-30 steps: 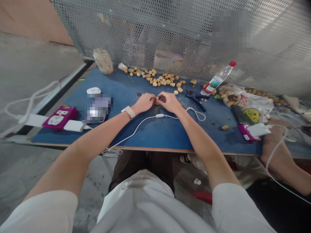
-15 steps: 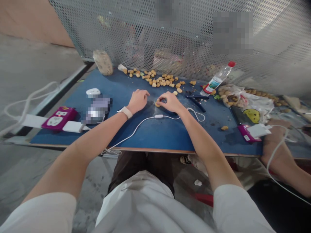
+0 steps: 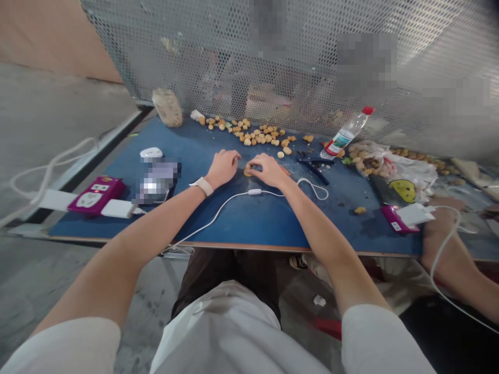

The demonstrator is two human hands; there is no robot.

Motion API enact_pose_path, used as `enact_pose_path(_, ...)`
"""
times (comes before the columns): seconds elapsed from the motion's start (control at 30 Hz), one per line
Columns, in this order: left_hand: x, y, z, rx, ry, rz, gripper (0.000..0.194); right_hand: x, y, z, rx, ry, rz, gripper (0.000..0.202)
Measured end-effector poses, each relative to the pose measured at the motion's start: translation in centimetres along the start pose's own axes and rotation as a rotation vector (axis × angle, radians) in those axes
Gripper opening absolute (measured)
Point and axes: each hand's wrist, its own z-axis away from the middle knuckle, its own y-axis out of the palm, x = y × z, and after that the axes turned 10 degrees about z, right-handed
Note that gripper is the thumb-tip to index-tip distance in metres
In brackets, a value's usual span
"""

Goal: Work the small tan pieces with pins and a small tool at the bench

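Observation:
My right hand pinches a small round tan piece between thumb and fingertips, just above the blue tabletop. Whether the piece is a fruit, a nut or a mushroom cap I cannot make out. Close by on the left, my left hand, with a pale band at the wrist, rests with loosely bent fingers and nothing visible in them. A gap separates its fingertips from the piece. Many similar tan pieces lie in a long row behind both hands. Dark-handled pliers lie to the right.
A white cable crosses the table below my hands. Left are a phone, a white case and a purple power strip. Right are a tilted bottle, plastic bags and another person's arm. Perforated metal stands behind.
My right hand has shifted slightly left with the tan piece, which shows more clearly at the fingertips. My left hand stays nearly in place. The whole view has tilted a little.

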Motion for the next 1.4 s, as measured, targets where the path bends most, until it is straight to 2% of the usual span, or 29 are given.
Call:
enact_pose_path(0.07, -0.1, 0.0, 0.1, -0.01, 0.027, 0.013, 0.036, 0.0, 0.5, -0.5, -0.021, 0.038, 0.031, 0.007)
enact_pose_path(0.23, -0.5, -0.4, 0.2, -0.027, 0.046, 0.035, 0.027, -2.2, 0.3, -0.5, -0.119, 0.221, 0.083, 0.018)
enact_pose_path(0.33, -0.9, -0.8, 0.3, 0.008, 0.053, 0.099, 0.024, -2.2, 0.0, 0.0, -0.139, 0.174, 0.049, 0.018)
enact_pose_path(0.47, -1.5, -0.9, 0.6, 0.08, 0.054, 0.3, 0.032, -0.2, 0.1, 0.3, -0.155, 0.082, -0.036, 0.006)
enact_pose_path(0.6, -1.6, -0.6, 0.7, 0.165, 0.074, 0.463, 0.042, 1.7, 0.4, 0.3, -0.174, 0.033, -0.071, 0.009)
enact_pose_path(0.73, -1.2, -0.4, 0.5, 0.206, 0.061, 0.532, 0.044, 2.0, 0.8, 0.4, -0.22, 0.02, -0.113, 0.012)
enact_pose_path(0.8, -0.8, -0.3, 0.3, 0.189, 0.059, 0.531, 0.041, 1.8, 1.2, 0.5, -0.251, 0.003, -0.172, 0.022)
enact_pose_path(0.9, 0.0, -0.2, 0.0, 0.131, 0.067, 0.496, 0.032, 1.2, 1.6, 0.5, -0.247, -0.011, -0.357, 0.054)
enact_pose_path(0.97, 0.5, -0.2, -0.1, 0.111, 0.092, 0.486, 0.032, 0.8, 1.8, 0.4, -0.224, 0.049, -0.493, 0.077)
enact_pose_path(1.07, 1.0, -0.4, -0.2, 0.104, 0.197, 0.46, 0.043, 0.5, 1.9, 0.1, -0.227, 0.169, -0.611, 0.1)
enact_pose_path(1.2, 1.1, -0.7, -0.1, 0.086, 0.351, 0.364, 0.054, 0.4, 1.8, -0.2, -0.246, 0.178, -0.736, 0.104)
enact_pose_path(1.4, 0.8, -1.0, 0.1, 0.081, 0.439, 0.228, 0.055, 0.4, 1.9, -0.4, -0.301, 0.17, -0.837, 0.092)
